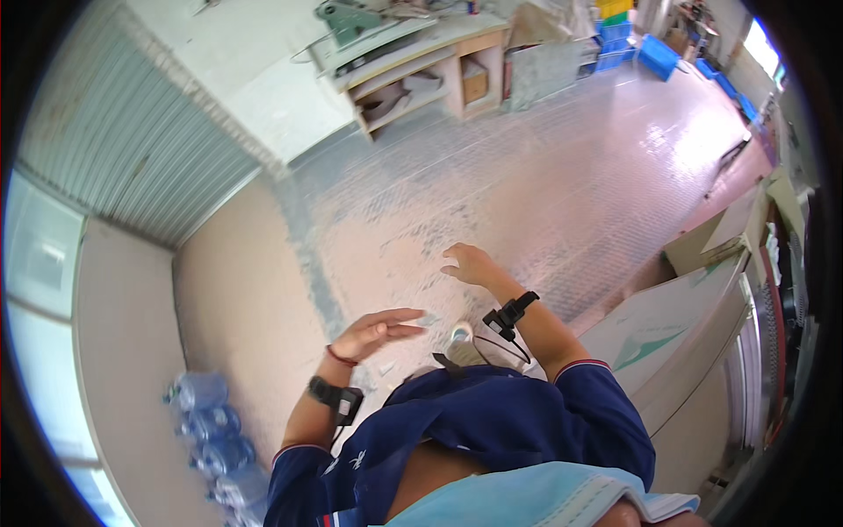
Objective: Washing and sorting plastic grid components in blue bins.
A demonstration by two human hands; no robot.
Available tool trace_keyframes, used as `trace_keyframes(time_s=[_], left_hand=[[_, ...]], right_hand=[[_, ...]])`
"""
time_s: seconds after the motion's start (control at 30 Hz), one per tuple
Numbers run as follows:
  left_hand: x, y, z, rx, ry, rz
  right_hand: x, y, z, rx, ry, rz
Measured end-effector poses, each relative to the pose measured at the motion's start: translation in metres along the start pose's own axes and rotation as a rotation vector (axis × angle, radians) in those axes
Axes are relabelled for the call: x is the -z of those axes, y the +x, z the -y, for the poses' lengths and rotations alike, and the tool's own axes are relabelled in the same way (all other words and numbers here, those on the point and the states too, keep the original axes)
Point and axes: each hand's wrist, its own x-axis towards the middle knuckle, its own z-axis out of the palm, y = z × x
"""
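My left hand (pixel 379 332) is held out in front of my body with its fingers stretched apart and nothing in them. A red cord circles that wrist, and a black strap with a small device (pixel 337 400) sits just behind it. My right hand (pixel 470 264) reaches a little farther forward, its fingers loosely bent and apart, holding nothing. Another strapped black device (pixel 509 316) with a cable is on the right wrist. Both hands are in the air above the floor (pixel 386 237) and touch no object.
Several large blue water bottles (pixel 215 435) stand by the left wall. A ribbed metal shutter (pixel 132 132) is at the far left. Ahead is a workbench (pixel 413 53) with a green machine (pixel 347 22). Blue crates (pixel 659 57) lie at the far right; large cardboard (pixel 676 325) stands near right.
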Motion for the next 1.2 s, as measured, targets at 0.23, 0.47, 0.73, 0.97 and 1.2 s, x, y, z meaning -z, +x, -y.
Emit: trace_keyframes(time_s=[0.23,0.47,0.73,0.97,1.2], left_hand=[[0.193,0.092,0.079,0.669,1.66,-0.357],[0.324,0.115,0.157,1.061,0.613,-0.78],[0.473,0.53,0.082,0.537,1.599,-0.189],[0.247,1.04,-0.146,-0.241,1.1,-0.092],[-0.068,1.112,-0.365,-0.907,0.727,0.572]], right_hand=[[0.106,0.025,-0.141,-0.356,0.527,-0.158],[0.164,-0.026,-0.307,-0.844,0.515,-0.528],[0.241,-0.033,-0.36,-1.099,0.527,-0.9],[0.275,-0.036,-0.41,-1.292,0.628,-0.878],[0.459,-0.055,-0.509,-1.168,0.543,-1.353]])
